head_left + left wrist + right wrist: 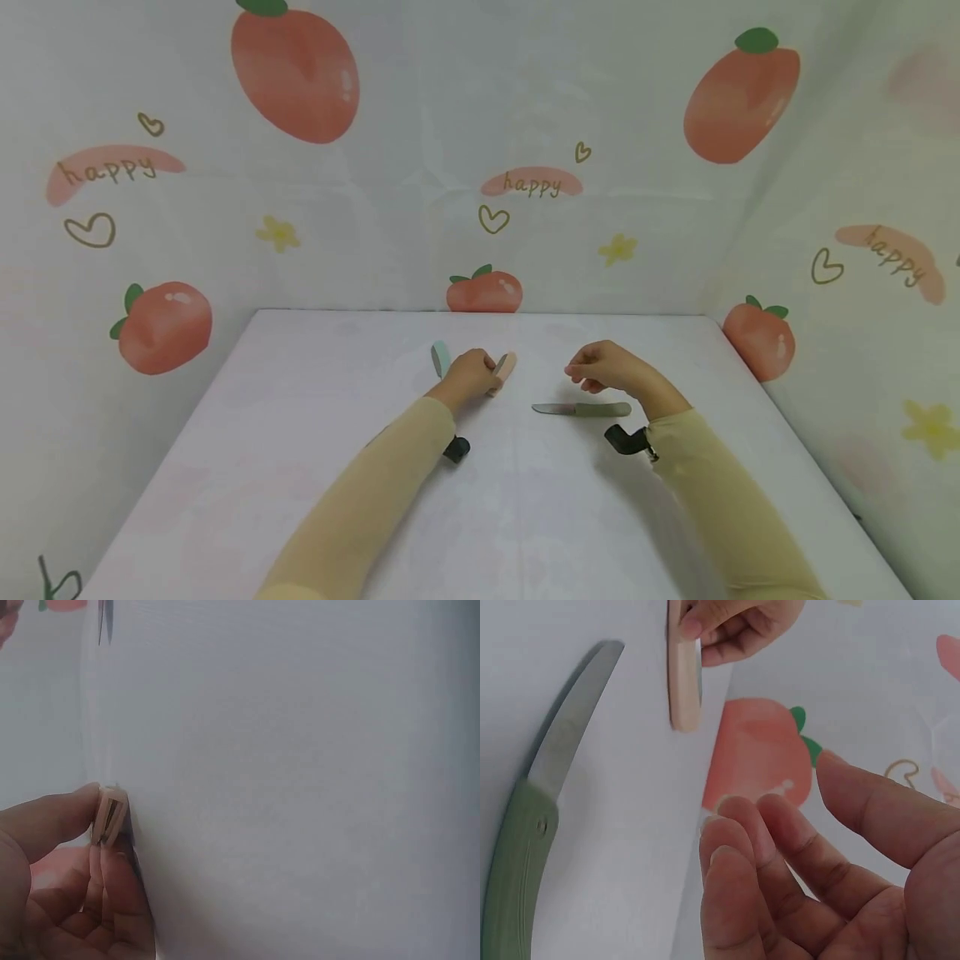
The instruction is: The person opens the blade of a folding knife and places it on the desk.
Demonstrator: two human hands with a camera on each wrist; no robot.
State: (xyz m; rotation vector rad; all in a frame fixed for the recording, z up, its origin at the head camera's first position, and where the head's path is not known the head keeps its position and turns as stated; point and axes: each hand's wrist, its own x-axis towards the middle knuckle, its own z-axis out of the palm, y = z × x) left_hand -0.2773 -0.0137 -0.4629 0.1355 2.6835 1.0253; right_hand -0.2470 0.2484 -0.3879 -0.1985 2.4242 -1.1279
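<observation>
My left hand [467, 377] pinches a peach-coloured folding knife [507, 369] between thumb and fingers, towards the back of the table. In the left wrist view its end faces the camera, with a dark slot between the two handle sides; the blade looks folded in. My right hand [611, 367] hovers with loosely bent fingers, holding nothing. Just in front of it lies a green-handled folding knife [602, 410], blade out and pointing left. The right wrist view shows its curved blade and handle pivot. A mint-green object [441, 358], perhaps another folded knife, lies just beyond my left hand.
A white table [480, 517] spreads beneath both arms. Behind it and at the sides hangs a pale cloth [405, 208] printed with red fruit, hearts and lettering. Black wrist-camera mounts [627, 439] stick out below both wrists.
</observation>
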